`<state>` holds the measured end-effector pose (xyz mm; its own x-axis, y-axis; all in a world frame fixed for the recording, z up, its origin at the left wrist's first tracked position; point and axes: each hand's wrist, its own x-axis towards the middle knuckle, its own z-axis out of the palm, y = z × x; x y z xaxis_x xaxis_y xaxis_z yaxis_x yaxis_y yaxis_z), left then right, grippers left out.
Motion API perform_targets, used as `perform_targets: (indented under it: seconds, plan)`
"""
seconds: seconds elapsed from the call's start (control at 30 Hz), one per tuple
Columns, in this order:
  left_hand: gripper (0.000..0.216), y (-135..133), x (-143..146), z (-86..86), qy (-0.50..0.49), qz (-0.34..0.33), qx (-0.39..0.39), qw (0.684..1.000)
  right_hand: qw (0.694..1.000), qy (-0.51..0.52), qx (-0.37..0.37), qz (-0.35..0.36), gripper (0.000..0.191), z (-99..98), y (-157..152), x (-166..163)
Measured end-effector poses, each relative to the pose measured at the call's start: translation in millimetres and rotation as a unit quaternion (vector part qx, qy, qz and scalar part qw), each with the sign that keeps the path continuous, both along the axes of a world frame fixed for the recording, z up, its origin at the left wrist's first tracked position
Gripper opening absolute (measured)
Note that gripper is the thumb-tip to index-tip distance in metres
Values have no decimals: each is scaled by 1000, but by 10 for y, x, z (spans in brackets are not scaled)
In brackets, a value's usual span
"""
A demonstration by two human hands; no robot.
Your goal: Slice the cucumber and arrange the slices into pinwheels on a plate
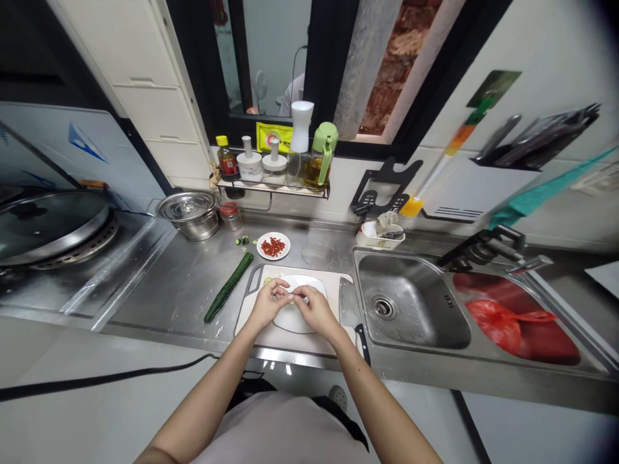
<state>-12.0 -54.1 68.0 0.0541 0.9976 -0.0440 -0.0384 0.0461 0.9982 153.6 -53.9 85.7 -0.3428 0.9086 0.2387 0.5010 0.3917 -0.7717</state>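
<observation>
Over a white plate, my left hand and my right hand meet at the fingertips. Both are closed in a pinch, and whatever lies between the fingers is too small to make out. The plate rests on a pale cutting board, with a bit of light green showing just beyond my left fingers. Along the board's right side lies a knife, its broad blade pointing away and its black handle near the counter edge. A whole cucumber lies left of the board.
Behind the board sits a small dish of chopped red pieces, beside green scraps. A lidded steel pot stands back left. To the right is a double sink holding a red plastic bag. Seasonings line a shelf.
</observation>
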Motion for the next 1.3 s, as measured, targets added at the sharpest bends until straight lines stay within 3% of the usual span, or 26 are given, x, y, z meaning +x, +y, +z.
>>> perform_targets:
  seconds: [0.1,0.2,0.33,0.43,0.63,0.87,0.97,1.3]
  plan:
    - [46,-34,23,-12,-25,29,-26,999,999,31,3,-37,12,1,-25,5]
    - [51,-96,59,2,-67,35,-144,987,995,73,8,-70,15,19,-56,4]
    - [60,-151,102,90,-203,-67,-335,918,990,111,49,-75,17,42,-80,12]
    - [44,-148,111,164,-295,-105,-372,874,989,108,79,-58,17,41,-84,46]
    - [21,-131,79,220,-305,-70,-368,875,989,54,133,-40,18,44,-109,146]
    - [28,-122,40,233,-161,-46,-240,956,987,2,157,-37,24,72,-158,177]
    - [30,-116,34,224,-89,-34,-189,977,983,-34,179,-36,26,92,-160,175]
    - [28,-153,81,217,-33,-1,-132,991,957,-153,245,-8,20,173,-143,173]
